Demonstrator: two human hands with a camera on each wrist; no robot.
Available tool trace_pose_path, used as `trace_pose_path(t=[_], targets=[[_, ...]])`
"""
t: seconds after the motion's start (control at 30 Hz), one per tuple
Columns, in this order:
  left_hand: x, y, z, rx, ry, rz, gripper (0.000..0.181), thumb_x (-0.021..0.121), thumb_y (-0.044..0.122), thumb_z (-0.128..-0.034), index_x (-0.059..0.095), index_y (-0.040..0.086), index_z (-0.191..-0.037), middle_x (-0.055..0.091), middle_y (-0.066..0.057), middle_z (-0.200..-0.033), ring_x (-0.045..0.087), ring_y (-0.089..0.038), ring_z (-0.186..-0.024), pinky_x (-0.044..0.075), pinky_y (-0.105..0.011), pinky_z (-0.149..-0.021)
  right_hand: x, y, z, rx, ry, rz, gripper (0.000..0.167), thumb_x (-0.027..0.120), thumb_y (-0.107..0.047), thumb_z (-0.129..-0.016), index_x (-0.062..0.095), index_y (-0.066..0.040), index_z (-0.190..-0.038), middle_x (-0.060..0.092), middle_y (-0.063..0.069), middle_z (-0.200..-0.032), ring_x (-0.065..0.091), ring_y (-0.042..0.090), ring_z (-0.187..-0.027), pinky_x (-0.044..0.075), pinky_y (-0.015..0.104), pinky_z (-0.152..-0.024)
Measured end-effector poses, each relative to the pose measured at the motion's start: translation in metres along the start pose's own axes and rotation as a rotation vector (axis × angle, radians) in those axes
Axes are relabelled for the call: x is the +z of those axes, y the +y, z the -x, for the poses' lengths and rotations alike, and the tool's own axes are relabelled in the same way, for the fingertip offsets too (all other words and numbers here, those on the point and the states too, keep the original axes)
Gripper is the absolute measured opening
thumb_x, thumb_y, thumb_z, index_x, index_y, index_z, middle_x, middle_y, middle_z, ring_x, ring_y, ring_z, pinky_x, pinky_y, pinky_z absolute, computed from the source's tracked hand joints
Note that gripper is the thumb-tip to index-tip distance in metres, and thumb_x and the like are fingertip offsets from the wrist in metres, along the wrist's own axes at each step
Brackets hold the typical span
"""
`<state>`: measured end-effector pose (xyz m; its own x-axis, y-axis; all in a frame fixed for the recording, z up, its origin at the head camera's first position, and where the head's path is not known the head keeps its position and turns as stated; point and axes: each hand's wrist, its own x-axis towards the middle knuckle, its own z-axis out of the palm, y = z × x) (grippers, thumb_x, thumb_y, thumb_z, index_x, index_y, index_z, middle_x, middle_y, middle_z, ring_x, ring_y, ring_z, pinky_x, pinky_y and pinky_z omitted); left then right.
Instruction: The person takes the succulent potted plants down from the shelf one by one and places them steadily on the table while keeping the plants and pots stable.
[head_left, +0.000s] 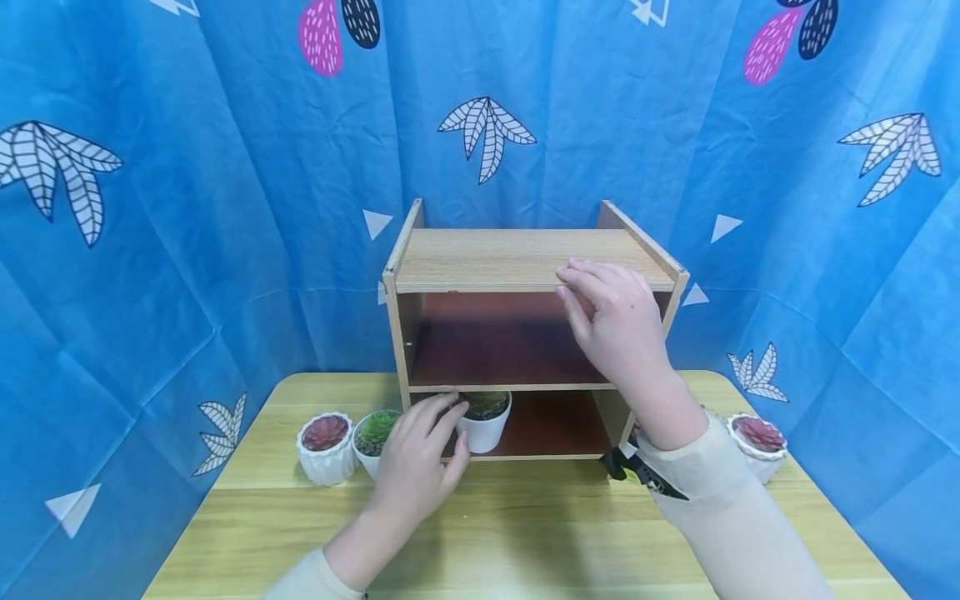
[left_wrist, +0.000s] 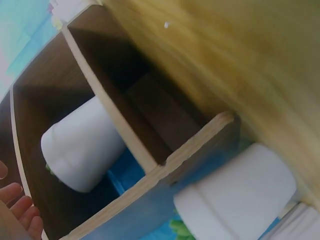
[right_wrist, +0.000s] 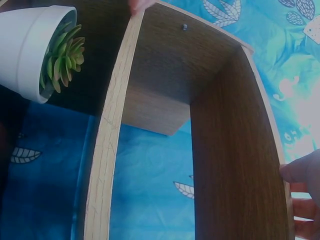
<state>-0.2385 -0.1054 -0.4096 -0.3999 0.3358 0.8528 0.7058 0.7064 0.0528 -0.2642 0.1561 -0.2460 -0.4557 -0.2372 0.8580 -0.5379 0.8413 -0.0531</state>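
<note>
A small wooden shelf unit stands on the table. Inside its lower compartment, toward the left, sits a white potted succulent, upright; the left wrist view shows its white pot too. My left hand is in front of that pot with fingers loosely bent, apart from it, its fingertips by the middle board's front edge. Up at the top board, my right hand holds the front edge; in the right wrist view the thumb lies at the edge and the other fingers pass behind the board.
Left of the shelf stand a red succulent in a ribbed white pot and a green potted plant. Another red succulent is at the right, partly behind my right sleeve. A blue patterned curtain surrounds the wooden table.
</note>
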Motion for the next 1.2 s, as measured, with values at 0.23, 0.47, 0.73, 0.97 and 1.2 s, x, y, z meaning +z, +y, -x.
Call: trace_pose_path(t=[0.23, 0.47, 0.73, 0.97, 1.2], targets=[[0.007, 0.001, 0.008, -0.079, -0.044, -0.008, 0.039, 0.063, 0.023, -0.0875, 0.067, 0.002, -0.121, 0.066, -0.014, -0.123, 0.062, -0.034, -0.113, 0.050, -0.047, -0.099, 0.000, -0.001, 0.000, 0.002, 0.003, 0.000, 0.026, 0.072, -0.016, -0.093, 0.075, -0.006, -0.117, 0.072, 0.013, -0.119, 0.064, 0.032, -0.114, 0.044, 0.051, -0.099], [0.015, 0.001, 0.010, -0.217, -0.150, -0.002, 0.055, 0.066, 0.031, -0.0895, 0.057, -0.002, -0.133, 0.061, -0.018, -0.129, 0.057, -0.036, -0.120, 0.047, -0.048, -0.103, 0.000, 0.000, 0.001, 0.006, 0.002, 0.001, 0.026, 0.071, -0.015, -0.093, 0.075, -0.006, -0.116, 0.072, 0.013, -0.118, 0.064, 0.032, -0.114, 0.045, 0.051, -0.099], [0.030, -0.001, 0.007, -0.435, -0.271, 0.067, 0.080, 0.073, 0.051, -0.0851, 0.047, -0.002, -0.139, 0.057, -0.020, -0.128, 0.054, -0.038, -0.120, 0.044, -0.051, -0.104, 0.000, 0.000, 0.001, 0.009, 0.008, 0.004, 0.024, 0.071, -0.015, -0.093, 0.075, -0.006, -0.115, 0.072, 0.013, -0.118, 0.065, 0.032, -0.113, 0.046, 0.052, -0.098], [0.040, -0.003, 0.000, -0.574, -0.278, 0.171, 0.099, 0.081, 0.056, -0.0762, 0.035, 0.004, -0.148, 0.054, -0.019, -0.134, 0.054, -0.036, -0.124, 0.045, -0.050, -0.103, 0.000, -0.001, 0.000, 0.008, 0.003, 0.002, 0.025, 0.071, -0.015, -0.093, 0.075, -0.006, -0.116, 0.072, 0.013, -0.118, 0.064, 0.032, -0.114, 0.045, 0.052, -0.098], [0.048, -0.009, -0.001, -0.703, -0.342, 0.297, 0.106, 0.083, 0.057, -0.0728, 0.030, 0.010, -0.151, 0.050, -0.015, -0.140, 0.052, -0.032, -0.129, 0.046, -0.049, -0.103, 0.001, 0.000, 0.001, 0.010, 0.001, -0.003, 0.025, 0.071, -0.014, -0.093, 0.075, -0.006, -0.116, 0.072, 0.012, -0.118, 0.064, 0.032, -0.114, 0.045, 0.052, -0.098]])
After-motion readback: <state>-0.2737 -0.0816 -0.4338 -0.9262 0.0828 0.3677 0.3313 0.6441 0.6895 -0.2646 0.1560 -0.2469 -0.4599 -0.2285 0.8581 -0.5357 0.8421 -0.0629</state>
